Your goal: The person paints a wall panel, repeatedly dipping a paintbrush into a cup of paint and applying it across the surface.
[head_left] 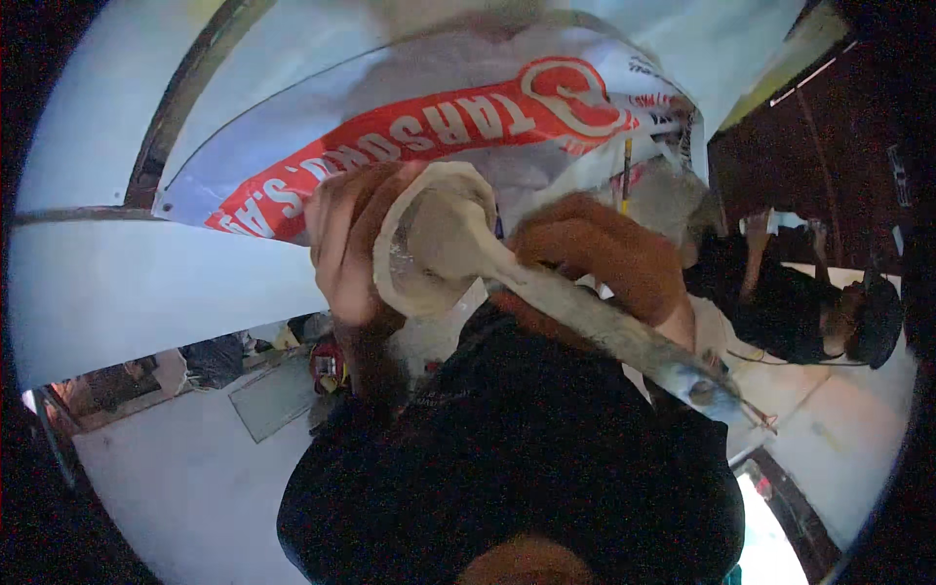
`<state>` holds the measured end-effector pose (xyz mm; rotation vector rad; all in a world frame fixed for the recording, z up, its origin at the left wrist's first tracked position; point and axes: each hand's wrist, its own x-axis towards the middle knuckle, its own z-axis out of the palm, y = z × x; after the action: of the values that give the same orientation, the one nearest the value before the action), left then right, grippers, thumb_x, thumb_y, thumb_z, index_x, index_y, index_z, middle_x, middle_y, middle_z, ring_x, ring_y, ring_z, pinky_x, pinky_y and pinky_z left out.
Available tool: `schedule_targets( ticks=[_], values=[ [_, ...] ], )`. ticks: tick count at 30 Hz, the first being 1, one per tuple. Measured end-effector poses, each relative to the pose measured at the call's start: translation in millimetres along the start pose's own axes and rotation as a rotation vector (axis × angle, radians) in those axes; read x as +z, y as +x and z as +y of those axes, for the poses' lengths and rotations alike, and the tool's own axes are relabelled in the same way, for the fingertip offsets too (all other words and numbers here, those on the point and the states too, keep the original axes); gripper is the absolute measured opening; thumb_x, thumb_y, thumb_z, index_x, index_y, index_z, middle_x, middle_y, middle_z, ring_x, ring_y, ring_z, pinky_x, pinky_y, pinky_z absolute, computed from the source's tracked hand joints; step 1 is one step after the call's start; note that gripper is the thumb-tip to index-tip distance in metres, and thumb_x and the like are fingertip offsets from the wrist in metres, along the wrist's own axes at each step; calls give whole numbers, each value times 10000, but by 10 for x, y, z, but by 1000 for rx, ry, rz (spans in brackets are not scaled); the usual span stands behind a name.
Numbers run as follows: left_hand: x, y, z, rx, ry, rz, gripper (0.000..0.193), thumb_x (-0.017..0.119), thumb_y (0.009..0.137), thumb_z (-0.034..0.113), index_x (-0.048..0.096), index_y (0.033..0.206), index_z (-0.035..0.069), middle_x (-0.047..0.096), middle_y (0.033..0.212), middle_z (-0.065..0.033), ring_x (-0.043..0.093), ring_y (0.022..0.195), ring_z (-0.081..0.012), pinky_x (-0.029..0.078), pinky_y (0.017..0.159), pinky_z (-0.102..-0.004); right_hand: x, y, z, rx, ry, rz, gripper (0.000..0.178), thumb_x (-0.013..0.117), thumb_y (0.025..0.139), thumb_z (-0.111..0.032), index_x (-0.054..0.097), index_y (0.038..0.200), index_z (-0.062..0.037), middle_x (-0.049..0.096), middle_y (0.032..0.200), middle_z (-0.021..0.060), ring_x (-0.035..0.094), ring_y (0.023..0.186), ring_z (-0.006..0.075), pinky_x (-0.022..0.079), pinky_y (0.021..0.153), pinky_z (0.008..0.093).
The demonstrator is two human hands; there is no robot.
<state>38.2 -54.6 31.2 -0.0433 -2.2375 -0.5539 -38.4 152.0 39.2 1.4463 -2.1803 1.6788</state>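
Observation:
A pale ladle (614, 327), wooden by its look, is held up before my chest. Its deep round bowl faces me on the left. The grey-brown handle slants down to the right, and its far end has a hole and a thin cord. My left hand (351, 239) is wrapped round the outer side of the bowl, partly blurred. Curled fingers of my right hand (604, 258) grip behind the handle near the bowl; whether they hold anything else is hidden.
A white banner with a red stripe (409, 136) spreads beyond my hands. At the right, another person (790, 302) in dark clothes and a cap holds a white object. Bags and assorted items (214, 361) lie at the lower left, near a flat grey panel (283, 398).

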Motion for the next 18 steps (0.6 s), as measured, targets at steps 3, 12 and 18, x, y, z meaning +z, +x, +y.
schedule_targets(
  ticks=[3,12,18],
  values=[
    [-126,88,-121,209,104,-31,562,778,576,203,654,1087,5,655,1070,-135,615,965,-323,449,851,-432,-122,173,14,-203,54,-45,328,817,717,-113,674,1001,-35,663,1010,178,693,834,201,557,670,301],
    [-333,70,-327,-131,-31,-200,642,826,581,214,612,1164,52,631,1154,-132,609,1038,-334,460,921,-443,-562,382,-131,-335,36,-445,393,629,839,-73,619,1227,-136,629,1190,170,686,920,312,560,776,379],
    [-501,401,-246,-395,-307,35,696,891,550,214,591,1150,28,670,1093,-145,663,1001,-296,521,876,-382,-825,962,-248,125,683,-543,290,674,815,-6,675,1104,-34,637,1136,253,702,886,307,581,736,367]
  ],
)
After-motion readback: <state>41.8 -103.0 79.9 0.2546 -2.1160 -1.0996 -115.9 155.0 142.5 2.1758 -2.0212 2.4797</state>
